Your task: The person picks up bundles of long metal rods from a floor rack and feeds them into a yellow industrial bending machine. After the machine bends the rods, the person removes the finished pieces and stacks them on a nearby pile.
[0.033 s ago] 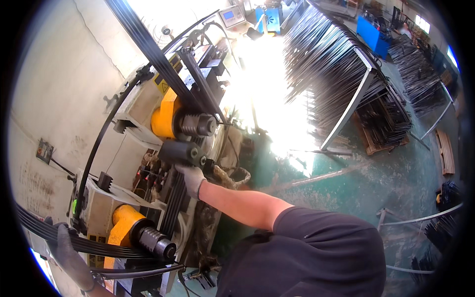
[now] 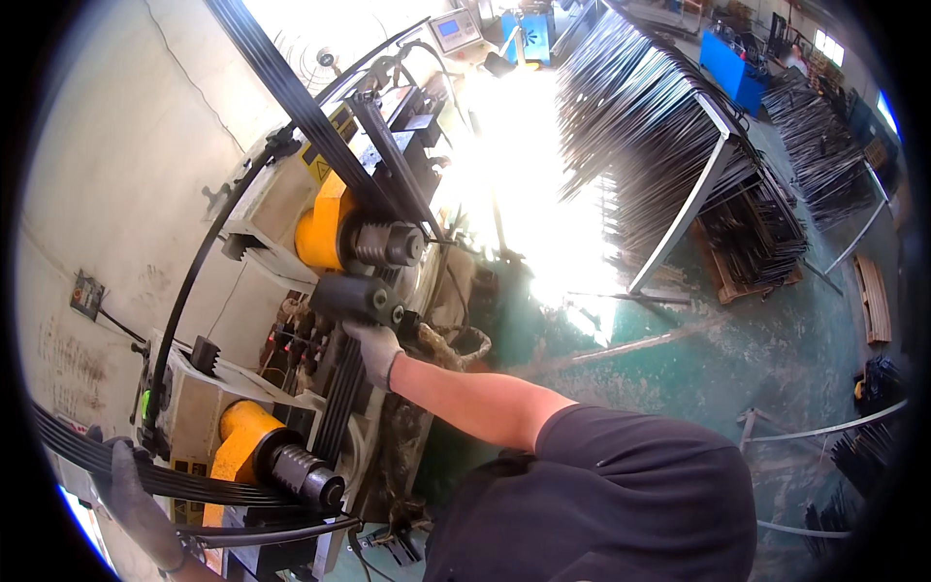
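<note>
A bundle of long dark metal bars comes down from the top left, passes the machine's rollers and bends out to the lower left. My left hand (image 2: 138,500), in a grey glove, is closed round the lower-left stretch of the metal bars (image 2: 199,485). By the middle of the bundle, my gloved right hand (image 2: 376,354) is closed on the bars just below a dark steel block (image 2: 351,299); its fingertips are partly hidden. Ribbed steel rollers on yellow mounts stand above (image 2: 388,244) and below (image 2: 305,475) this hand.
A black hose (image 2: 194,291) arches along the machine's left side by the wall. A control panel (image 2: 454,31) stands at the far end. To the right, a metal rack (image 2: 684,209) carries many thin dark rods, with a wooden pallet (image 2: 752,289) below. A curved rail (image 2: 824,424) lies at lower right.
</note>
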The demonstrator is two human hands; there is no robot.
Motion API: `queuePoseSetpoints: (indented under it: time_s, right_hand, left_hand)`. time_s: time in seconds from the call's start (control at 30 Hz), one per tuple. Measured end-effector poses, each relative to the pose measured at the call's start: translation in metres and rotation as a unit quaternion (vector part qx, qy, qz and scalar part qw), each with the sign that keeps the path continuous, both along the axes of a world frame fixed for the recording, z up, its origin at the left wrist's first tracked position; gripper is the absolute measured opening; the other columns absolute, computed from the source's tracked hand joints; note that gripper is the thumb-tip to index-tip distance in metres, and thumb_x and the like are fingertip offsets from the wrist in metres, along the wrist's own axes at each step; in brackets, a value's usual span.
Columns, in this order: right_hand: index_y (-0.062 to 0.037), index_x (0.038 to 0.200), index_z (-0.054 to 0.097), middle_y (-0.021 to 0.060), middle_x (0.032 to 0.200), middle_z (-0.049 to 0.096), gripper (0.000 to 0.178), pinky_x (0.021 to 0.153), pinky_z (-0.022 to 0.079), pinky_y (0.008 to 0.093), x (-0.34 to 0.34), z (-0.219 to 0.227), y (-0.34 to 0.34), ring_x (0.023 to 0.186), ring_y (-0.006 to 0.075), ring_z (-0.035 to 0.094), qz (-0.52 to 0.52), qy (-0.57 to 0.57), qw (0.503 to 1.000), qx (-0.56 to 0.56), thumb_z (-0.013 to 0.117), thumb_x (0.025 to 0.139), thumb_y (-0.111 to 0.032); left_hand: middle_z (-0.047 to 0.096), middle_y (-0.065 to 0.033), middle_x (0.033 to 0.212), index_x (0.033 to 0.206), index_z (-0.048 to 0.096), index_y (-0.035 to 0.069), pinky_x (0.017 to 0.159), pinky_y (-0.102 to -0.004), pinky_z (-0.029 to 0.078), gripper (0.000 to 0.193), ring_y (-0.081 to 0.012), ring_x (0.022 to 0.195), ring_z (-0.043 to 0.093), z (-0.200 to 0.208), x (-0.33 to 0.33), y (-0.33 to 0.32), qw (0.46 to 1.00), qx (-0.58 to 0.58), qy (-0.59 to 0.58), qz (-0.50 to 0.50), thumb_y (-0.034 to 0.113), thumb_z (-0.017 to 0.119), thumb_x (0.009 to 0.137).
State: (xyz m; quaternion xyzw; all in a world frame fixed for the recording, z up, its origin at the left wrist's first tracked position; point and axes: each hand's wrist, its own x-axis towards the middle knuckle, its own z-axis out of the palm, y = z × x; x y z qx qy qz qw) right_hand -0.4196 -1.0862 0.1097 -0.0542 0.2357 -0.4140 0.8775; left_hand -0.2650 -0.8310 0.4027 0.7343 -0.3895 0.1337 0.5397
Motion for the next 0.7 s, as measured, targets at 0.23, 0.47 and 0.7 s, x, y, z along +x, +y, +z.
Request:
queuePoseSetpoints:
  time_s: [0.23, 0.47, 0.7]
  right_hand:
    - [-0.0040, 0.101, 0.067, 0.0082, 0.076, 0.066, 0.016, 0.059, 0.056, 0.0412, 0.008, -0.010, -0.001, 0.062, 0.0265, 0.066, -0.003, -0.001, 1.000, -0.031, 0.065, 0.102, -0.020]
    - [-0.0027, 0.100, 0.068, 0.0098, 0.077, 0.068, 0.018, 0.060, 0.057, 0.0421, 0.011, -0.018, -0.002, 0.061, 0.0280, 0.068, 0.001, 0.038, 0.999, -0.030, 0.068, 0.099, -0.020]
    - [0.0004, 0.111, 0.067, 0.0113, 0.090, 0.071, 0.020, 0.067, 0.062, 0.0455, 0.014, -0.069, -0.012, 0.074, 0.0287, 0.072, 0.031, 0.038, 0.998, -0.029, 0.069, 0.099, -0.016]
  left_hand:
    - [0.059, -0.0072, 0.106, 0.148, 0.051, -0.005, 0.086, -0.0290, 0.048, 0.049, -0.0162, 0.094, 0.059, 0.001, 0.016, 0.006, 1.000, -0.001, 0.022, -0.019, 0.012, 0.060, 0.103]
    - [0.067, -0.0071, 0.105, 0.148, 0.055, 0.001, 0.087, -0.0317, 0.052, 0.046, -0.0163, 0.093, 0.064, 0.013, 0.054, 0.035, 0.991, -0.027, 0.132, 0.018, 0.014, 0.062, 0.104]
    - [0.068, -0.0077, 0.109, 0.146, 0.056, 0.001, 0.091, -0.0329, 0.054, 0.042, -0.0176, 0.100, 0.065, 0.019, 0.037, 0.051, 0.992, 0.022, 0.124, 0.027, 0.010, 0.059, 0.105]
